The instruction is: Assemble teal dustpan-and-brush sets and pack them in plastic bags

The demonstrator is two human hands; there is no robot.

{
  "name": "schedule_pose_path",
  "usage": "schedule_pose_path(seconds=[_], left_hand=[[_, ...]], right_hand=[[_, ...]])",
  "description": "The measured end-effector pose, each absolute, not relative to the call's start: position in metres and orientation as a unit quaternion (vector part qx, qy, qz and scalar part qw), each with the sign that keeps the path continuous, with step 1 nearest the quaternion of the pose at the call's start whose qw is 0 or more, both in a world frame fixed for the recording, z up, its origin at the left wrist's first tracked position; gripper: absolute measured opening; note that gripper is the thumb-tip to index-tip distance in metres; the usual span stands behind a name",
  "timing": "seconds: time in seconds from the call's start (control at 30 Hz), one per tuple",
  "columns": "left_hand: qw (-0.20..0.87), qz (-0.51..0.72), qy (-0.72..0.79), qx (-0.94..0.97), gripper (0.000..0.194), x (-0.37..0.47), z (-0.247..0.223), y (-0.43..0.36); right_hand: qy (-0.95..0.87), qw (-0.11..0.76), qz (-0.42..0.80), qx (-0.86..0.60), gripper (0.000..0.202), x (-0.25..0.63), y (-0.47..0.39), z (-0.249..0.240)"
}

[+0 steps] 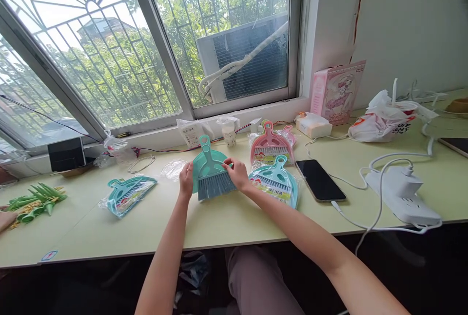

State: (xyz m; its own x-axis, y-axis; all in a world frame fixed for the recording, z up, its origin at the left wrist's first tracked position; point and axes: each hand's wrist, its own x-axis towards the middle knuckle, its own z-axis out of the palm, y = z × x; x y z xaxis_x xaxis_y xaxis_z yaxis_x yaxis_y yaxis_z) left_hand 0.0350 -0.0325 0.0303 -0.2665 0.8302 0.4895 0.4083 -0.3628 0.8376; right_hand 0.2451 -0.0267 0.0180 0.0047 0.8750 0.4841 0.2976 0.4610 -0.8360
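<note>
A teal hand brush [215, 184] with grey bristles lies against a green dustpan [198, 164], both raised a little over the table in front of me. My left hand [186, 181] is closed on the left edge of the dustpan. With fingers pinched, my right hand [237, 173] grips the brush at its upper right corner; whether it also touches the dustpan is hidden. Close by on the right lies a wrapped teal dustpan set [290, 183] with a printed label. Behind it are pink dustpan sets [269, 142], and another wrapped teal set [129, 192] rests at the left.
A phone [321, 181] and a white power strip [402, 193] with cables occupy the right side. Crumpled clear plastic [173, 169] lies behind my left hand. A cup [229, 135] stands near the window. Far left, another person's hand [6, 218] is beside green cone-shaped pieces [46, 200].
</note>
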Motion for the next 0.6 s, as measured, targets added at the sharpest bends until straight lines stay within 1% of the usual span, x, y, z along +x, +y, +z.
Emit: schedule_pose_path(seconds=[0.07,0.17,0.37,0.5,0.6], left_hand=[[0.210,0.568,0.527,0.596,0.060,0.038,0.032,-0.034],[0.239,0.548,0.509,0.619,0.060,0.043,0.034,-0.038],[0.260,0.542,0.514,0.612,0.065,0.049,0.038,-0.044],[0.256,0.544,0.511,0.615,0.056,0.049,0.039,-0.044],[0.227,0.560,0.506,0.616,0.052,0.049,0.038,-0.043]], right_hand=[[-0.653,0.557,0.242,-0.453,0.020,0.248,-0.025,0.016],[-0.650,0.558,0.230,-0.462,0.015,0.250,-0.024,0.015],[-0.652,0.561,0.218,-0.461,0.014,0.249,-0.026,0.018],[-0.679,0.561,0.165,-0.444,0.014,0.250,-0.033,0.021],[-0.668,0.583,0.108,-0.450,0.022,0.250,-0.035,0.023]])
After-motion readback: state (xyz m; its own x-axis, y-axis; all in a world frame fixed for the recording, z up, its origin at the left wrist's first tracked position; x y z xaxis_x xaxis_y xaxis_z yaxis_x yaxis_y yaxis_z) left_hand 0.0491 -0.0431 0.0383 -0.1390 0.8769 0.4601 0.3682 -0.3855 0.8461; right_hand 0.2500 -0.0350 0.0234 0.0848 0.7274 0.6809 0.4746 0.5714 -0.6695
